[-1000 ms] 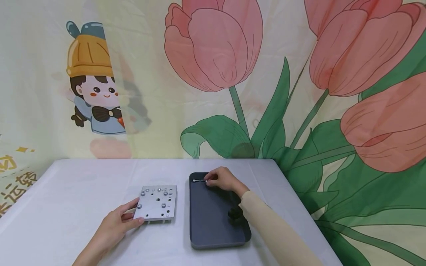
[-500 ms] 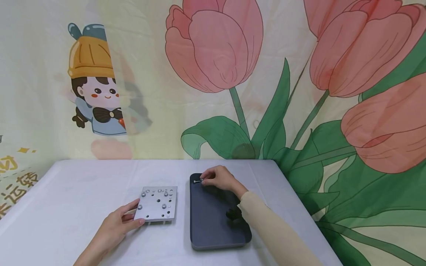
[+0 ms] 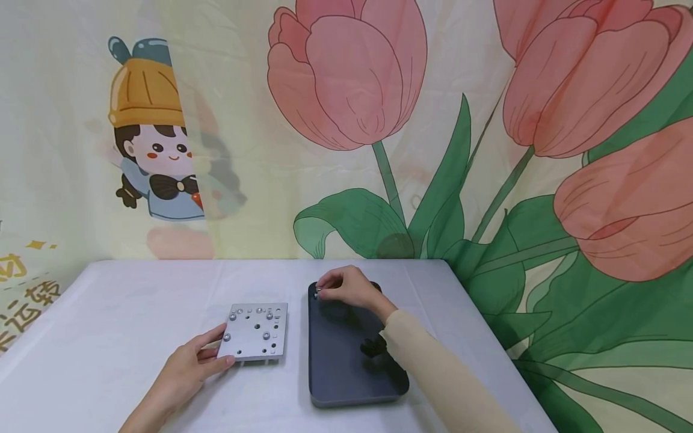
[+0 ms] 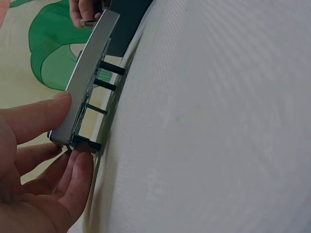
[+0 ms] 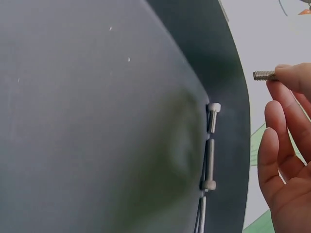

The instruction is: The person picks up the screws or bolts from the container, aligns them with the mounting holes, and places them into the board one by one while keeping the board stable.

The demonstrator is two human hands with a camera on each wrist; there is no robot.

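At the left side of the table, my left hand [image 3: 184, 364] grips the near-left corner of a square metal plate [image 3: 249, 337] between thumb and fingers. Socket-head screws sit in some of its holes, and their threaded shanks [image 4: 112, 68] stick out below in the left wrist view. My right hand [image 3: 352, 287] is over the far-left corner of a dark tray [image 3: 341, 361]. Thumb and forefinger pinch a small screw [image 5: 264, 75]; its threaded end shows and the rest is hidden by the fingers. Beneath, several loose screws [image 5: 210, 160] lie along the tray's edge in the right wrist view.
A white cloth [image 3: 135, 313] covers the table. Behind it hangs a printed backdrop [image 3: 249, 198] with tulips and a cartoon figure. The tray's raised rim [image 3: 360, 402] runs around it, to the right of the plate.
My right hand has shifted left along the tray's far edge, toward its corner, and the pinched screw has come up off the others. The left hand and plate stay put.
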